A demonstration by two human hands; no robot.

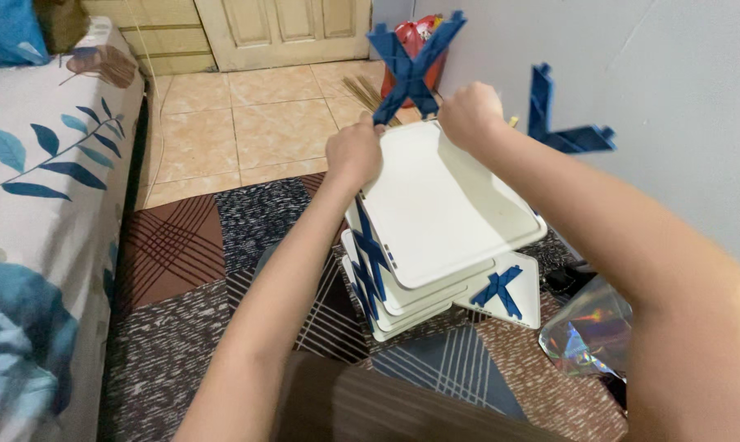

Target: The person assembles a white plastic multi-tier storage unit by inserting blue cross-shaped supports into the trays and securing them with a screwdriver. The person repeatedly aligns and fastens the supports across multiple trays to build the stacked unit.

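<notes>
1. Both forearms are bare; no sleeve shows up to the frame's edge.
2. The left hand (353,151) wears no glove, ring or watch.
3. The right hand (470,115) is likewise bare, with no wristband.

Floor (263,106): beige tiles at the far end, running up to a pale panelled door.
Rug (181,245): patchwork of brown, dark speckled and blue striped panels, spread over the near part of the floor beside the bed.
Stack of white panels (402,303): sits on the rug, tilted, with blue cross-shaped pieces on its sides.
Single white panel (521,290): lies flat on the rug just beside the stack, a blue cross on top.
Shiny wrapper (591,331): iridescent foil on the rug near the wall.
Red container (415,41): stands on the tiles by the wall.
Thin sticks (366,90): lie on the tiles beside the red container.
</notes>
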